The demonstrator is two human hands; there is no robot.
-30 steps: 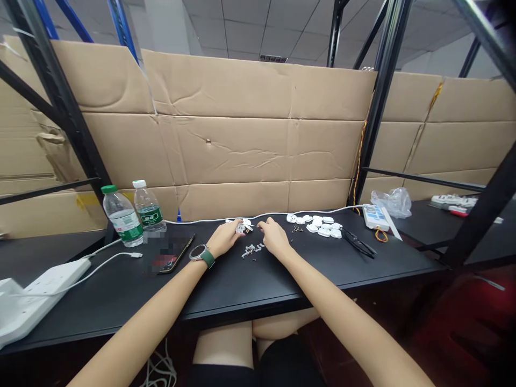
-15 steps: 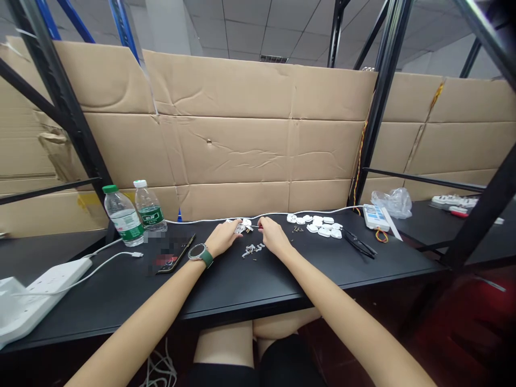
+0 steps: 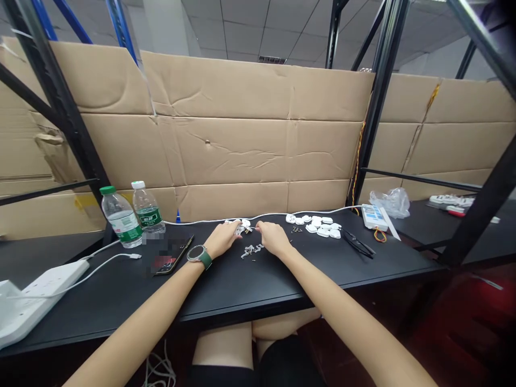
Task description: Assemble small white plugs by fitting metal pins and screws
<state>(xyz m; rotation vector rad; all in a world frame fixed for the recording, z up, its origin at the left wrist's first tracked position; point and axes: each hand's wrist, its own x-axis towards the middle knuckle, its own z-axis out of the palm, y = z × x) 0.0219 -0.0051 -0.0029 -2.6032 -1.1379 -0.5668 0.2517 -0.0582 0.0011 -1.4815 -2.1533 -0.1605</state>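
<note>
My left hand [image 3: 221, 241], with a watch [image 3: 197, 253] on its wrist, is closed around a small white plastic plug piece [image 3: 239, 230] near the back of the desk. My right hand [image 3: 274, 238] is closed on a screwdriver, its grip mostly hidden by the fingers. The screwdriver's thin shaft [image 3: 252, 228] points left toward the plug piece; whether the tip touches it I cannot tell. Other white pieces [image 3: 245, 222] lie just behind my left fingers. Several small grey parts [image 3: 250, 250] are scattered in front, between the hands.
Several white plastic pieces [image 3: 323, 232] and small screws [image 3: 297, 229] lie right of my hands, beside a black-handled tool [image 3: 358, 244]. A white box [image 3: 374, 217] sits farther right. Bottles [image 3: 121, 221], a phone [image 3: 175, 258] and a power strip [image 3: 44, 295] are leftward. Cardboard [image 3: 234, 150] stands behind.
My right hand has shifted very slightly left, and more of the screwdriver shaft's line shows between the hands. My left hand keeps its hold; the view itself has moved a little.
</note>
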